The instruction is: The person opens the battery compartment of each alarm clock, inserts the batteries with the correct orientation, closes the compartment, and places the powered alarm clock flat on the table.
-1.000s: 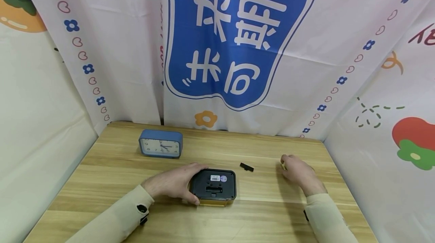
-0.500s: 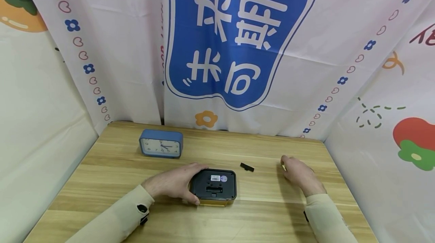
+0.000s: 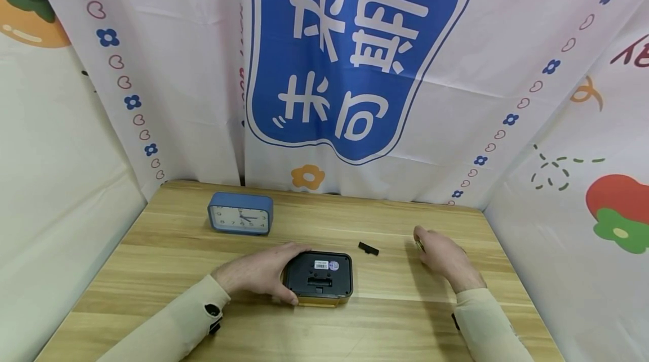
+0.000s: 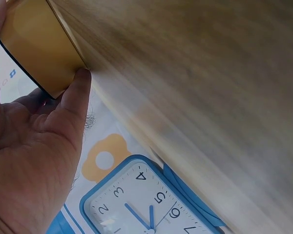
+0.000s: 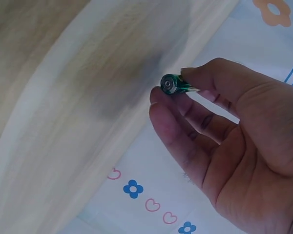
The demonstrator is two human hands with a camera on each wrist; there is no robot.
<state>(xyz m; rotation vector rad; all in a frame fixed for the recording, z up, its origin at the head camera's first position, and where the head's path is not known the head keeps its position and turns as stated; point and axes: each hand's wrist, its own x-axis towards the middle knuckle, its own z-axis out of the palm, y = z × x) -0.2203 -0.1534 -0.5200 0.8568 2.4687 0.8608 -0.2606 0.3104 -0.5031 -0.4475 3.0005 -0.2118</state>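
Note:
My left hand (image 3: 263, 272) grips the left side of an orange alarm clock (image 3: 324, 301), thumb on the near edge and fingers at the far edge. The clock lies face down, its black back with an uncovered battery slot (image 3: 319, 282) facing up. In the left wrist view, the orange case (image 4: 44, 44) sits between thumb and fingers. Off to the right, my right hand (image 3: 443, 255) pinches a small green battery (image 5: 171, 84) between thumb and fingertips, one end showing in the right wrist view. A black battery cover (image 3: 368, 248) lies on the table between the clock and that hand.
A blue alarm clock (image 3: 240, 214) stands upright at the back left of the wooden table (image 3: 385, 322). Printed cloth (image 3: 192, 125) hangs along the table's back edge, with white walls of cloth at both sides.
My right hand has shifted slightly left and toward the back with the battery. The left hand, the orange clock and the cover have stayed in place.

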